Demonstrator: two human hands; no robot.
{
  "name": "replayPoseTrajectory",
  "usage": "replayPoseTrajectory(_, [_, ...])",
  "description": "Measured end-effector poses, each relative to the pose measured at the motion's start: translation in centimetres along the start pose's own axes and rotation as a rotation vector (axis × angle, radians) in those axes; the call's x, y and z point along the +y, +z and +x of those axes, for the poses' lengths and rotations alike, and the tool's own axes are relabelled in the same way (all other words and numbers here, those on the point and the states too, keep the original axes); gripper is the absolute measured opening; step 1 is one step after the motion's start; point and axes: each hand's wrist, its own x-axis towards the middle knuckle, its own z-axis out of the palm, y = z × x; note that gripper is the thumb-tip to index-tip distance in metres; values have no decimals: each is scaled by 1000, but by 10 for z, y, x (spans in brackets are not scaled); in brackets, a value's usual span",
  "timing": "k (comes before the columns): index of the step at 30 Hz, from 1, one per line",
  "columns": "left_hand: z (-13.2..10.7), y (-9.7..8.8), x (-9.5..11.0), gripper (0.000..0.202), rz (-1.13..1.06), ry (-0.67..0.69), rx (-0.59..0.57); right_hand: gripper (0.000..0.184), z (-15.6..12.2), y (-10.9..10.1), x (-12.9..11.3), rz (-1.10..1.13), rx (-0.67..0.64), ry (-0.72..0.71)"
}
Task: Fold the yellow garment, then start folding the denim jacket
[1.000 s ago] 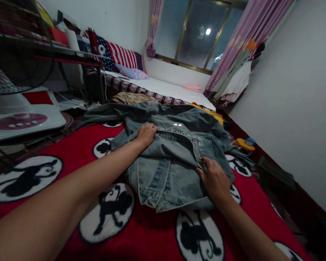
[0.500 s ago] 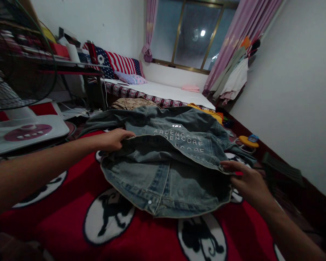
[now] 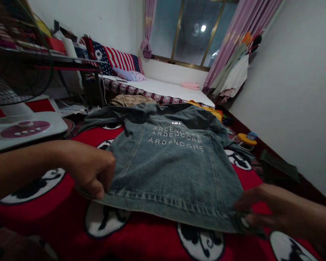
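A faded blue denim jacket (image 3: 171, 163) lies back-up on a red blanket (image 3: 141, 239) with white circles and black figures; white lettering runs across its back. My left hand (image 3: 93, 174) pinches the jacket's bottom hem at its left corner, fingers closed on the cloth. My right hand (image 3: 263, 210) grips the hem's right corner, a little blurred. The hem is stretched flat between both hands, near me. The sleeves spread out at the far end.
A standing fan (image 3: 18, 69) with a white base (image 3: 24, 128) is at the left. Behind it stands a dark shelf table (image 3: 70, 63) with books. A bed (image 3: 163, 88) with a flag-patterned pillow lies beyond, under a window. Clothes hang at the right wall.
The folded-up lower half of the jacket has been pulled back toward me and laid flat. Both hands moved from the fold to the hem corners, close to me.
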Motion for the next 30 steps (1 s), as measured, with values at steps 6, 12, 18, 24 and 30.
replayPoseTrajectory(6, [119, 29, 66, 52, -1, 149, -17, 39, 114, -21, -79, 108, 340, -194])
replayPoseTrajectory(12, [170, 58, 25, 65, 104, -69, 62, 59, 190, 58, -28, -200, 589, 168])
replayPoseTrajectory(18, [163, 80, -43, 65, 166, -414, 184, 63, 179, 67, 34, -171, 610, 394])
replayPoseTrajectory(24, [163, 79, -35, 60, 198, -397, 259, 53, 186, 70, 14, -111, 636, 94])
replayPoseTrajectory(30, [161, 78, -33, 54, 198, -407, 314, 46, 191, 75, 15, -155, 586, 31])
